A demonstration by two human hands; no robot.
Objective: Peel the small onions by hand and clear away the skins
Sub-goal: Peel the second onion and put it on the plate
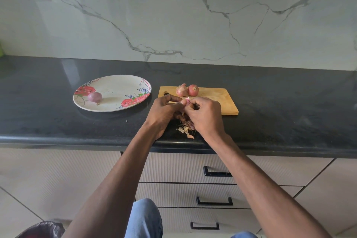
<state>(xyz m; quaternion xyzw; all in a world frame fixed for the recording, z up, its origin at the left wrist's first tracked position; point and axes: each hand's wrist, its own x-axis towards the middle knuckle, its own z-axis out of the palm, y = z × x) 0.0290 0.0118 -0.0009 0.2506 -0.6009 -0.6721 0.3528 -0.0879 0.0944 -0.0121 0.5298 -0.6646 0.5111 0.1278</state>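
Black table [58, 121] lies bare near its front edge, skins [184, 129] heaped there; both hands' fingers [193, 106] pinch a pink, half-peeled onion [187, 102] above.

— What colours mark the bench [270, 102]?

— Black, speckled, under a white wall [173, 15] veined in grey.

— And the plate [116, 107]?

— Cream, printed with red roses and blue flecks; a purple onion [95, 96] sits on it.

— The board [218, 98]?

— Pale yellow wood, carrying two pinkish-red onions [187, 90]. Tan and pink skins [185, 129] lie below; drawers [183, 195] are ribbed beige with black handles.
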